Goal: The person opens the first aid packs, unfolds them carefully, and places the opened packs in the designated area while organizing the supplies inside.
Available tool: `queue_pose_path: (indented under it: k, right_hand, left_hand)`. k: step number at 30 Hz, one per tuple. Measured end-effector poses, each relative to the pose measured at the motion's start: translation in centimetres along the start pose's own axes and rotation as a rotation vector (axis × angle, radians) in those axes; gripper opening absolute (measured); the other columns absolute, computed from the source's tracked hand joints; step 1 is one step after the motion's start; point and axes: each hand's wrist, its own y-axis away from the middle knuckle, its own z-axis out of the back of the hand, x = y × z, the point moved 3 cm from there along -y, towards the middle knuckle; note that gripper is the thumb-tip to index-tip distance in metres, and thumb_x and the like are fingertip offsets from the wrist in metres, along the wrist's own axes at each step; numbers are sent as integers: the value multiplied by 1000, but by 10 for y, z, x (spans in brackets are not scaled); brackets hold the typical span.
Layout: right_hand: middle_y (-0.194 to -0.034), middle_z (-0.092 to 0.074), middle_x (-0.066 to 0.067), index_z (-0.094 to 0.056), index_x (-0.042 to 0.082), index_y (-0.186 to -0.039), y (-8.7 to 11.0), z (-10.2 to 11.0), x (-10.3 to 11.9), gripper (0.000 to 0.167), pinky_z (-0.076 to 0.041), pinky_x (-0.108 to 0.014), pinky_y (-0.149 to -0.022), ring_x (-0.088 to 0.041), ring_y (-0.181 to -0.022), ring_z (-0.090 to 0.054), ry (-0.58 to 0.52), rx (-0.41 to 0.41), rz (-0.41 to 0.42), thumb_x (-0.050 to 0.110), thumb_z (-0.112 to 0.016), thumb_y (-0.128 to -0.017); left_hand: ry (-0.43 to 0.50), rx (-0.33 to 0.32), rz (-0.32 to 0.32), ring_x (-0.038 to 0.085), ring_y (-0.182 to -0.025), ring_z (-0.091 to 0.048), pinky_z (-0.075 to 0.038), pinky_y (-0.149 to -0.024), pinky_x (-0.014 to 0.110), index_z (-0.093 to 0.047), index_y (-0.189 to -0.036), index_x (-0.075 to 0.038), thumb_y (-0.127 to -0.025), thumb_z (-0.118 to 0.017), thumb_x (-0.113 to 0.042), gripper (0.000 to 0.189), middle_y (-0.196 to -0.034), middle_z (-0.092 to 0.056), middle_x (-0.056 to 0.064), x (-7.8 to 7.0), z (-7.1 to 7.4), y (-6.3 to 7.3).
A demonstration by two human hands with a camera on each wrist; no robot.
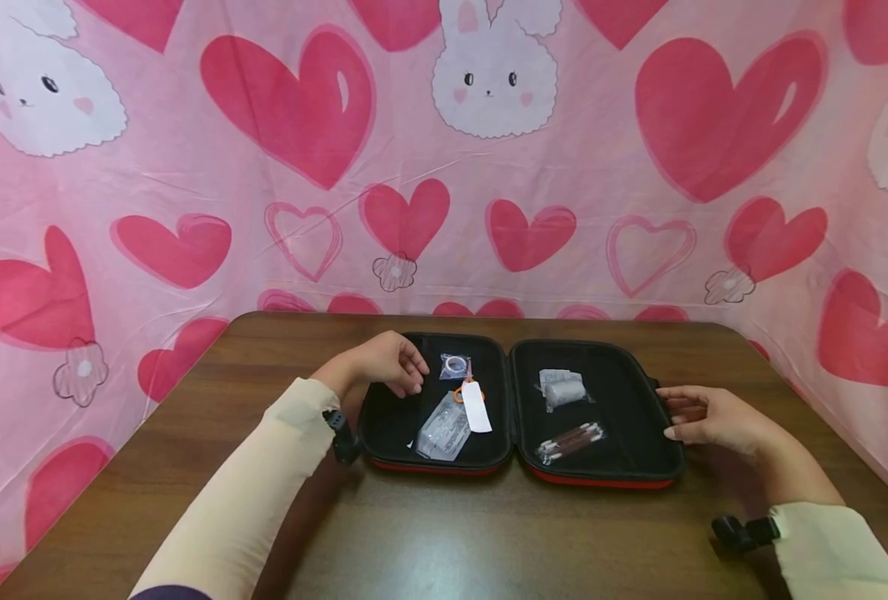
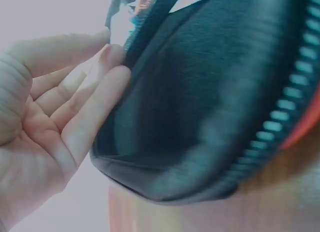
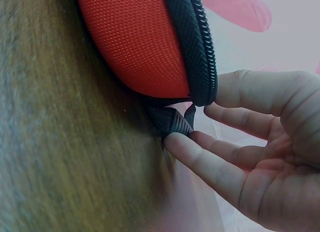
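An opened zip case (image 1: 624, 458) lies flat on the table, black inside and red outside. My left hand (image 1: 391, 362) is over its left half, fingers loosely bent, with fingertips at a dark inner edge in the left wrist view. My right hand (image 1: 721, 421) grips the case's right edge; in the right wrist view its digits meet the zipper rim and a black strap (image 3: 172, 122). The left half holds a bagged white ring-shaped roll (image 1: 455, 365), a white tag (image 1: 476, 407), something with an orange loop (image 1: 459, 395) and a clear-wrapped packet (image 1: 444, 429).
In the right half are a wrapped white roll (image 1: 566, 393) and a clear packet of brown sticks with white tips (image 1: 570, 442). The brown wooden table (image 1: 414, 533) ends at a pink curtain (image 1: 429, 158) printed with hearts and rabbits.
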Motion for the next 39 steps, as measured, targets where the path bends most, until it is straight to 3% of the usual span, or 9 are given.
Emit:
queue_pose_path:
  k: [10, 16, 24, 31, 39]
  right_hand:
    - [-128, -49, -40, -39, -15, -138, 0, 2, -2, 70, -57, -39, -79, -46, -110, -58, 14, 11, 22, 10, -76, -83]
    - [-128, -49, -40, -40, -15, -138, 1, 1, -2, 71, -57, -38, -78, -46, -110, -58, 3, 5, 13, 10, -76, -83]
    - [-128, -50, -39, -39, -15, -138, -1, 0, 1, 71, -57, -38, -78, -45, -110, -57, -12, 4, 7, 10, -76, -83]
    - [-127, -50, -39, -40, -16, -137, -2, 1, 1, 71, -58, -37, -77, -43, -109, -58, -20, 2, 17, 9, -77, -82]
    - [-126, -51, -39, -40, -17, -136, -1, 1, 0, 70, -58, -37, -76, -42, -107, -59, -19, 6, 32, 8, -76, -82]
  left_hand:
    - [-117, -63, -77, 19, -78, -67, -59, -69, 32, -70, -100, 1, -79, -79, -2, 23, -88, -71, 7, -17, 4, -14]
    - [-120, -78, -117, 19, -78, -66, -58, -71, 32, -70, -101, 3, -78, -79, -1, 24, -89, -71, 8, -23, 1, -23]
    - [-149, -116, -147, 19, -76, -64, -58, -69, 31, -69, -103, 5, -77, -80, 1, 28, -91, -71, 11, -23, 3, -34]
    - [-232, -151, -164, 22, -90, -64, -56, -81, 31, -69, -111, 2, -76, -83, -5, 39, -108, -69, 17, -23, 8, -43]
    - [-203, -126, -171, 26, -99, -63, -55, -86, 33, -67, -117, 2, -76, -82, -5, 44, -116, -67, 17, -21, 8, -52]
